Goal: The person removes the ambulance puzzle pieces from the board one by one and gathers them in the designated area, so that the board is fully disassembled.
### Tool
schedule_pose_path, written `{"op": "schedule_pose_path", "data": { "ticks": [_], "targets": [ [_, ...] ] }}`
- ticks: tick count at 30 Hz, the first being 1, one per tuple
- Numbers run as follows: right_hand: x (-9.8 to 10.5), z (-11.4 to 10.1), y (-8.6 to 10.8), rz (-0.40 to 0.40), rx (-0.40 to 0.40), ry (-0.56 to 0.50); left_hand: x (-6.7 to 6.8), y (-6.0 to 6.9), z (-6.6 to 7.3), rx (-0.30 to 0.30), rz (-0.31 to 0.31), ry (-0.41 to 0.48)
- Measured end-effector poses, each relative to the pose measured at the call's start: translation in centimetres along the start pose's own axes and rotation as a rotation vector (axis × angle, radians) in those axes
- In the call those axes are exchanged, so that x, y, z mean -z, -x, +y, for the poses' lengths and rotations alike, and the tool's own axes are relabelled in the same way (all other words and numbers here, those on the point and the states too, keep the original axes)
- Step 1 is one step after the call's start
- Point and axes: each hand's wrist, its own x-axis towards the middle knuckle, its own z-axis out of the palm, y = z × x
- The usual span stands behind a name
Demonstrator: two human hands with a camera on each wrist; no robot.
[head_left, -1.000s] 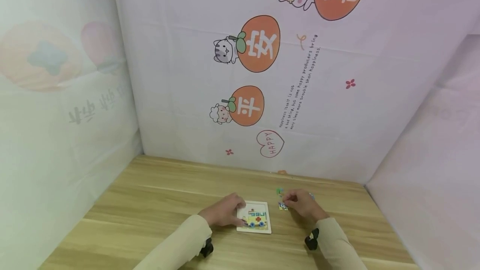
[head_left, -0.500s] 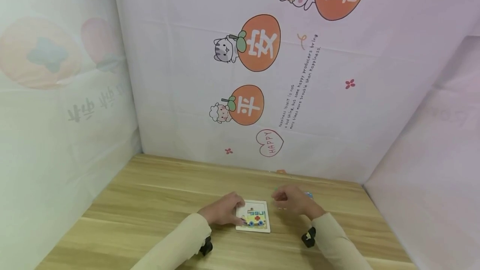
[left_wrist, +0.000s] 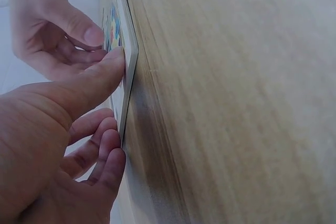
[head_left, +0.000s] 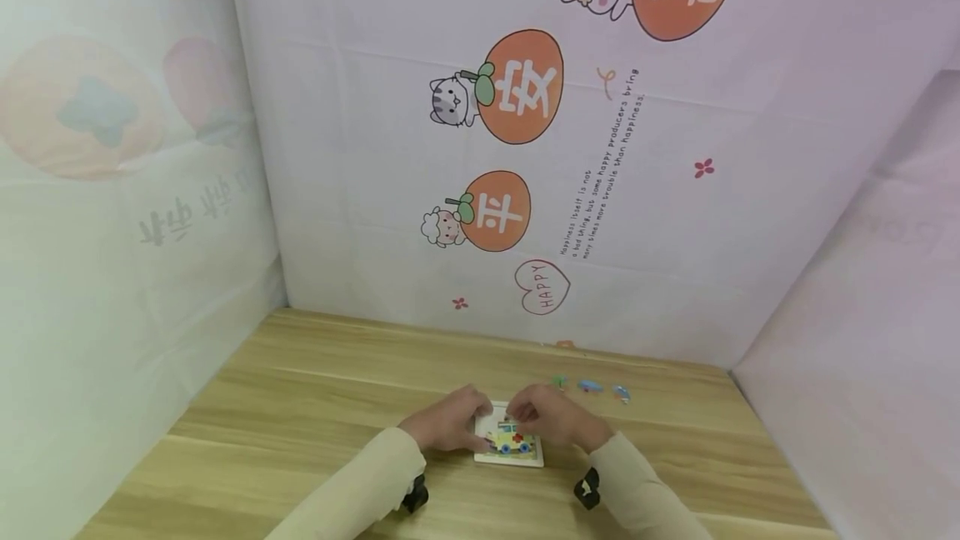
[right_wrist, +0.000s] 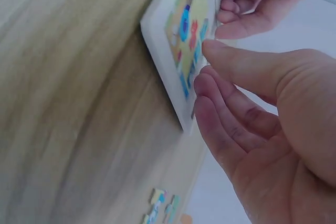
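A small square puzzle tray (head_left: 517, 463) with a white rim lies on the table. In it, jigsaw pieces form a yellow ambulance (head_left: 507, 442) with a red cross and blue wheels. My left hand (head_left: 448, 421) grips the tray's left side, its thumb on the near edge in the left wrist view (left_wrist: 97, 85). Over the tray's upper right part, my right hand (head_left: 558, 417) pinches a puzzle piece between thumb and fingers. The fingers almost wholly cover that piece, also in the right wrist view, where the tray's rim (right_wrist: 165, 72) shows just beside them.
Behind and right of the tray lie a green tree piece (head_left: 560, 382), a blue piece (head_left: 590, 386) and another blue-and-white piece (head_left: 622, 394). Printed cloth walls (head_left: 360, 190) enclose the wooden table (head_left: 337, 373) at the back and both sides.
The right hand has picked up the yellow-and-blue puzzle piece from right of the tray and moved left over the tray with it. The left hand keeps its grip on the tray.
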Motion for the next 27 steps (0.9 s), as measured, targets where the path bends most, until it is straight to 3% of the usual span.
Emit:
{"op": "schedule_pose_path", "data": {
  "ticks": [9, 20, 27],
  "targets": [
    [-0.6, 0.0, 0.0, 0.026, 0.006, 0.087, 0.2, -0.2, 0.6, -0.009, -0.004, -0.031],
    [-1.2, 0.3, 0.2, 0.065, -0.020, 0.048, -0.6, -0.9, 0.7, -0.039, 0.012, -0.037],
    [-1.3, 0.4, 0.3, 0.065, 0.011, 0.012, -1.3, -1.7, 0.9, -0.069, 0.017, -0.024]
  ]
}}
